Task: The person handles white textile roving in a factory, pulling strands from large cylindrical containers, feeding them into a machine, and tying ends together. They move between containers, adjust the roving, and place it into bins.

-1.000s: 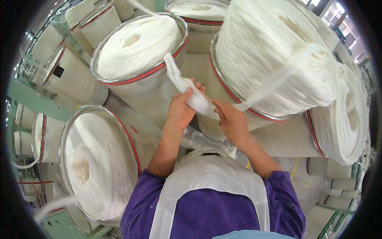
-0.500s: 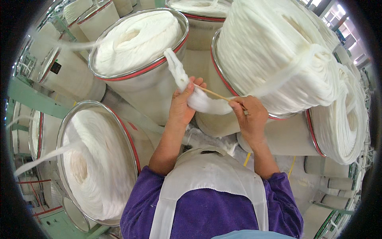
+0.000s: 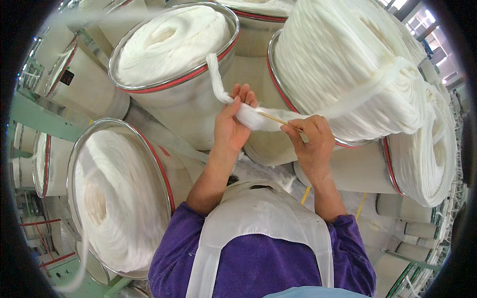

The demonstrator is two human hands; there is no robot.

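Note:
A loose white fibre sliver (image 3: 248, 119) stretches between my hands in the middle of the view. My left hand (image 3: 230, 130) is closed on it, with the thumb on top and the fingertips curling up behind. My right hand (image 3: 314, 144) pinches a thin wooden stick (image 3: 274, 118) between thumb and fingers. The stick's far end goes into the fibre beside my left hand. From there a narrower length of sliver (image 3: 215, 77) runs up to the rim of the upper-left can. On the other side, a flat band of sliver (image 3: 350, 102) leads to the tall coil at right.
White cans with metal rims and red bands stand close around me. One can (image 3: 169, 89) is ahead-left, holding coiled sliver (image 3: 174, 42). Another coil (image 3: 119, 198) fills the can at lower left. A tall coil (image 3: 343, 64) bulges above its can at right. Green machine beams (image 3: 44, 116) run along the left.
The stick's tip has moved into the fibre by my left hand, where it lay across the top before. The sliver between my hands is drawn up straighter. Loose strands at left have swung.

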